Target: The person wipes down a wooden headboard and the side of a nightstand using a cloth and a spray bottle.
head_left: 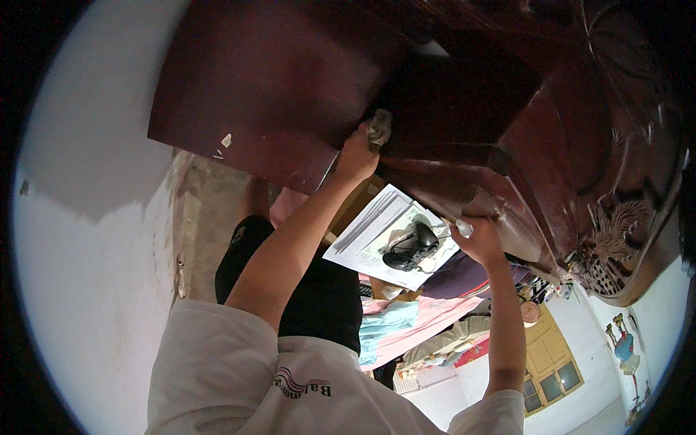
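My left hand (357, 154) is closed on a crumpled grey rag (379, 128). It is at the inner edge of a dark red wooden door panel (268, 87), by the dark opening of a carved wooden cabinet (500, 156). My right hand (480, 241) is lower and to the right, beside the cabinet's front. Its fingers are curled round a small white object (464, 228), mostly hidden, whose kind I cannot make out. Between my arms lies a stack of white papers (362, 233). A black object with a thin cord (411, 248) rests on it.
A white wall (87, 217) runs along the left. Pale chips (227, 140) mark the door panel. Beyond my right arm are pink and light-blue cloths (388, 326) and a yellow door (549, 355). Carved ornament (616, 232) juts out at the cabinet's right side.
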